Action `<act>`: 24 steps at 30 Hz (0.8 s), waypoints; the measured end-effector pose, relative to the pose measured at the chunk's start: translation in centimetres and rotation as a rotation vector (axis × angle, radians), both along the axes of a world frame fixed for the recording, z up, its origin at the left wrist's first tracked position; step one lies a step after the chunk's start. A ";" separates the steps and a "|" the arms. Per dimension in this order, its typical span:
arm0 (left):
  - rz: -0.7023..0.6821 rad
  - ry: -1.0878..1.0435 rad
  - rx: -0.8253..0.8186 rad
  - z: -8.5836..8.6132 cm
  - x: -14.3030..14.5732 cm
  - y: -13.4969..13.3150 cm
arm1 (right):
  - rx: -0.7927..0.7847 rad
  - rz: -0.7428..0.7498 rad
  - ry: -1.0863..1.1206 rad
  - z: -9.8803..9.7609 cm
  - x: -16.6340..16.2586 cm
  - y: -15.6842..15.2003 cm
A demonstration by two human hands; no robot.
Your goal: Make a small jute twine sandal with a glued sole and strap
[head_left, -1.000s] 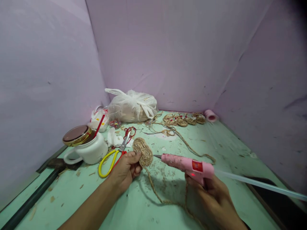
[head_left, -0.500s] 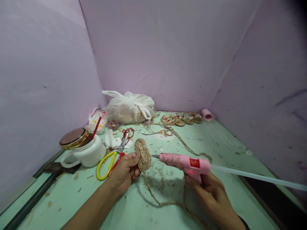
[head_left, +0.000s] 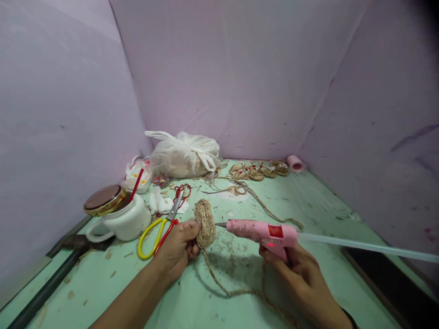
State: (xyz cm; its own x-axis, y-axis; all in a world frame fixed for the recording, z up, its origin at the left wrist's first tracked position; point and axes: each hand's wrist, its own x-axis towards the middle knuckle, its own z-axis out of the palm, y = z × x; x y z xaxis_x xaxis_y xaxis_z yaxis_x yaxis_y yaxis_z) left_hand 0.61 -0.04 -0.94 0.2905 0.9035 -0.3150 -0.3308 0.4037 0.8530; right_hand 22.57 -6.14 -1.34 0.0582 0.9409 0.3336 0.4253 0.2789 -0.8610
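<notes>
An oval coil of braided jute rope stands nearly upright, pinched along its left side by my left hand. From its lower end a loose length of the same rope trails over the table towards my right wrist. My right hand is wrapped around the handle of a pink hot glue gun, whose red light is on. The gun's metal nozzle points left, at or very near the coil's right edge; I cannot tell whether it touches. A long clear glue stick sticks out of the gun's back.
Yellow-and-red-handled scissors lie left of the coil, beside a white mug with a round lid. A hammer rests at left. Behind are a white plastic bag, decorated rope pieces and a pink roll. A dark flat object lies at right.
The coil has turned slightly in my left hand, and the glue gun has shifted a little left with its nozzle still by the coil's right edge. The view has moved slightly.
</notes>
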 end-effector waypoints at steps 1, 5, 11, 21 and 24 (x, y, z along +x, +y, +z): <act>-0.005 0.001 0.005 0.0 0.0 0.0 | 0.000 -0.001 0.003 0.0 0.0 0.0; -0.028 0.016 0.027 0.1 0.0 -0.1 | 0.015 -0.038 -0.006 0.0 -0.1 0.0; -0.071 0.025 0.047 0.1 -0.1 -0.4 | 0.036 -0.094 -0.027 0.1 -0.1 0.0; -0.096 0.033 0.044 -0.1 -0.2 -0.2 | 0.055 -0.111 -0.047 0.1 -0.1 0.2; -0.089 0.043 0.041 0.0 -0.1 -0.2 | 0.052 -0.106 -0.056 0.0 0.0 0.1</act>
State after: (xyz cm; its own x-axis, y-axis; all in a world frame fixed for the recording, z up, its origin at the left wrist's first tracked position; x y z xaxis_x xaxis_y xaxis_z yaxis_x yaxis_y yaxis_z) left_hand 0.47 -0.23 -0.95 0.3573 0.8871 -0.2923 -0.2583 0.3946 0.8818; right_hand 22.54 -6.05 -1.36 0.1363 0.9118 0.3875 0.5020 0.2736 -0.8205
